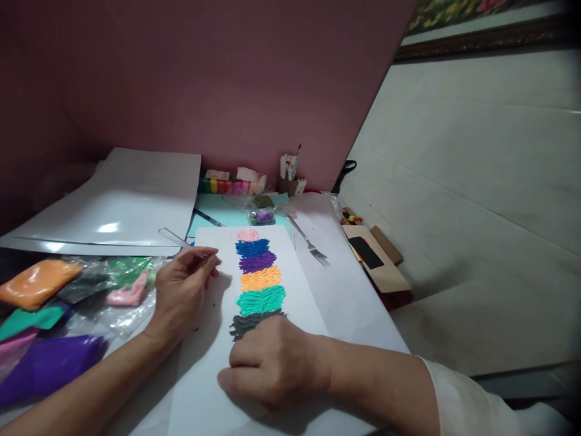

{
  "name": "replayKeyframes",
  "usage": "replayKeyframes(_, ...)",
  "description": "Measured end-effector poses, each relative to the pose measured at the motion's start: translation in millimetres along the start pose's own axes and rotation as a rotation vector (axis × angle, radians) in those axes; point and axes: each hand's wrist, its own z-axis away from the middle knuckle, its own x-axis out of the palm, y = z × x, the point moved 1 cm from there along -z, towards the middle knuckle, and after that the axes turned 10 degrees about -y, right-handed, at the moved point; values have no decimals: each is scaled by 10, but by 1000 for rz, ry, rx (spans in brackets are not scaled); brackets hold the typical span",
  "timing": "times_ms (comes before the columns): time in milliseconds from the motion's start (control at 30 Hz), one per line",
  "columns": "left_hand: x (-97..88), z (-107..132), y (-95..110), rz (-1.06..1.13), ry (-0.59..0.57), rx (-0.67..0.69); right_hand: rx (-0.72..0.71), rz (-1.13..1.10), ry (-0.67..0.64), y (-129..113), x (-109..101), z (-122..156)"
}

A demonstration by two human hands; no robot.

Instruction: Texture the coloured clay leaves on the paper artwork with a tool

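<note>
Left hand (184, 287) pinches stick (172, 237) | right hand (279, 363) curled, contents hidden | knuckle drag could smear grey clay (245, 327) at its 11 o'clock

A mauve panel (218, 79) adjoins a pale wall (472, 169).

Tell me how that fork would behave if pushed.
The fork is likely stiff, judging by its metallic sheen. It would probably slide rather than roll, given its wide tined end, and may slip easily across the smooth-looking white surface.
</note>
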Motion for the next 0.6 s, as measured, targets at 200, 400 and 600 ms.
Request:
replayKeyframes(200,-3,-9,-25,-33,2,-24,-2,-12,30,-5,44,22)
replayKeyframes(400,-2,-19,-66,-35,3,5,-11,-30,17,-2,54,21)
replayKeyframes(600,-19,-27,-59,-101,-6,32,-19,-27,55,-2,32,18)
